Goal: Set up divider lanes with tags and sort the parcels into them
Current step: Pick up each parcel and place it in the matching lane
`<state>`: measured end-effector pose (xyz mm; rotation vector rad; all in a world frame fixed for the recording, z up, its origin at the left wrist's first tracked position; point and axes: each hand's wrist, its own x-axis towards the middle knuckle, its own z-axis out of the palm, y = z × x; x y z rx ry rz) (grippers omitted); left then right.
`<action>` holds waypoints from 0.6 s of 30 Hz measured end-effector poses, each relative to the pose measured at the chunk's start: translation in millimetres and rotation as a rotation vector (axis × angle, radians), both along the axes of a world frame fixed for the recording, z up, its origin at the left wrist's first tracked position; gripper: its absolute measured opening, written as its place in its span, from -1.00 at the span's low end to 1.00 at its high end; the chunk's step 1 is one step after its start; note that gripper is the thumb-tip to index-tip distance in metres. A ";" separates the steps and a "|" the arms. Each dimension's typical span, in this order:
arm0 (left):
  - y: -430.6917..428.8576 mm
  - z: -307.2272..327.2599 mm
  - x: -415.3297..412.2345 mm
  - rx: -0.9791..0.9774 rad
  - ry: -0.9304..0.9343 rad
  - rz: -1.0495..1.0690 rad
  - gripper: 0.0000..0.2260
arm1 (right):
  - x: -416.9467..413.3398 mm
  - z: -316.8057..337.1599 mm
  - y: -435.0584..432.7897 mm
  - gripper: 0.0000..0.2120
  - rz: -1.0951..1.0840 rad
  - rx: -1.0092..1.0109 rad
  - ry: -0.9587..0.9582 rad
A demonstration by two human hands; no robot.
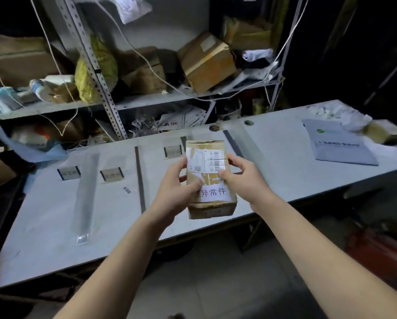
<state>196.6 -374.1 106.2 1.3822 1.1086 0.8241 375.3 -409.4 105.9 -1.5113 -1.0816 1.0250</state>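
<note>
Left hand (179,189) is curling round one long edge of the cardboard parcel (216,208) and right hand (241,178) is pinching the other, holding it over the near side of the table (273,176) (can't tell if it's touching down). Lanes are looking done, I reckon: divider strips (140,178) and three tags (111,174) are lying from 9 to 11 o'clock of the box. Sorting's looking barely started, with a grey mailer (340,148) waiting at 2 o'clock.

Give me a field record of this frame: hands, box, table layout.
left hand: grips box's left side
right hand: grips box's right side
box: cardboard, barcode label plus white 异常件 label, over table
dividers: one clear strip, two dark, on table
tags: three, near far edge
mailer: grey, flat, table's right end
</note>
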 end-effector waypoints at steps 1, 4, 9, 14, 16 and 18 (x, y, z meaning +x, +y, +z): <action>3.0 -3.4 15.5 0.006 0.008 -0.002 -0.53 | 13.1 -1.6 1.9 -0.60 -0.007 -0.009 0.009; 17.5 -14.3 54.6 0.007 0.030 -0.009 -0.54 | 50.9 -10.6 14.8 -0.61 -0.036 -0.047 0.029; 60.0 -44.4 109.9 -0.058 0.043 0.006 -0.50 | 100.7 -31.2 53.1 -0.62 -0.060 -0.114 -0.032; 107.3 -83.4 150.1 -0.158 0.076 0.086 -0.59 | 134.3 -71.0 109.7 -0.58 -0.044 -0.209 -0.087; 122.1 -97.5 161.6 -0.199 0.109 0.126 -0.63 | 143.1 -84.5 130.4 -0.56 -0.021 -0.237 -0.116; 137.3 -110.0 171.7 -0.216 0.152 0.149 -0.62 | 151.7 -100.9 150.2 -0.56 0.010 -0.257 -0.143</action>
